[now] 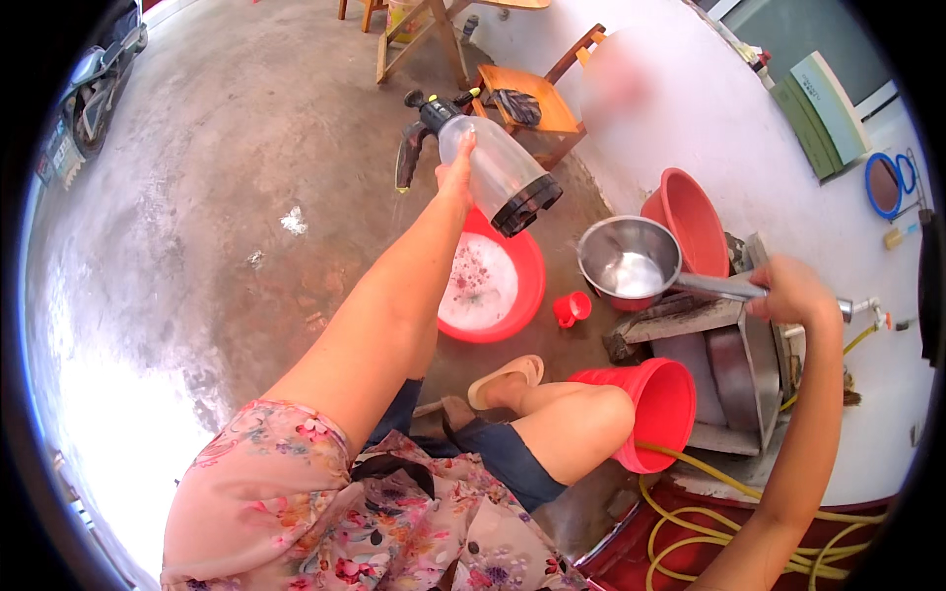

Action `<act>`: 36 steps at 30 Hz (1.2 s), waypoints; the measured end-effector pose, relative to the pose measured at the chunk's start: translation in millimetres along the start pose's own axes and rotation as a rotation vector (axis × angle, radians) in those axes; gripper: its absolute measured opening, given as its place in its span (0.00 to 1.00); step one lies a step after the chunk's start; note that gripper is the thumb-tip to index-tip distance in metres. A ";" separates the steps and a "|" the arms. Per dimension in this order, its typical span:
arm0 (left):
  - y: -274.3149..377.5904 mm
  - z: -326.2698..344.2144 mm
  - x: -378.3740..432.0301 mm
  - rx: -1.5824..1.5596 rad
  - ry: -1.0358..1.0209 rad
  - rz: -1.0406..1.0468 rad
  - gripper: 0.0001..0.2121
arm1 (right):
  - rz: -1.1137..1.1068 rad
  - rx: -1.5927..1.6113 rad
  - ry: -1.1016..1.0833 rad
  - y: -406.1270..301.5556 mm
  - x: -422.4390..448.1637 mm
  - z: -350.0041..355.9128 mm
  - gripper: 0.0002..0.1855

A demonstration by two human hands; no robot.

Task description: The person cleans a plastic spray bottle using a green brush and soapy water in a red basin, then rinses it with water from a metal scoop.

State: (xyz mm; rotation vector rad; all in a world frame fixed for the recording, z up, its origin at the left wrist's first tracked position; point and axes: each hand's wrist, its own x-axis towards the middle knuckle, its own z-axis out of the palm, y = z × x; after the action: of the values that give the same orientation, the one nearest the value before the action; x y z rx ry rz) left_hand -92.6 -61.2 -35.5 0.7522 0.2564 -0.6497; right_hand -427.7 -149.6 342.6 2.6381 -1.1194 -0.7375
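My left hand grips a clear plastic pump spray bottle with a black pump head and black base, tilted in the air. Below it, a red basin on the floor holds foamy, whitish liquid. My right hand is closed on the handle of a stainless steel long-handled ladle, whose bowl faces up toward the camera. A small red plastic cup stands between the basin and a metal sink.
A red bucket stands by my knee, with a yellow hose beside it. The metal sink lies against the wall at right. Behind the ladle leans another red basin. A wooden chair is farther back.
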 end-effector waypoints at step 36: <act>-4.2 -12.5 20.9 0.091 0.210 0.008 0.44 | -0.045 -0.380 0.213 -48.6 42.7 4.1 0.10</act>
State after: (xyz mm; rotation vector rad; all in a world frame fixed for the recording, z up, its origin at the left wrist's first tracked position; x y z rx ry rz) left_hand -78.9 -64.1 -55.8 0.9097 0.4177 -0.5783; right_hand -374.2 -146.0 306.2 2.3572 -0.7779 -0.5914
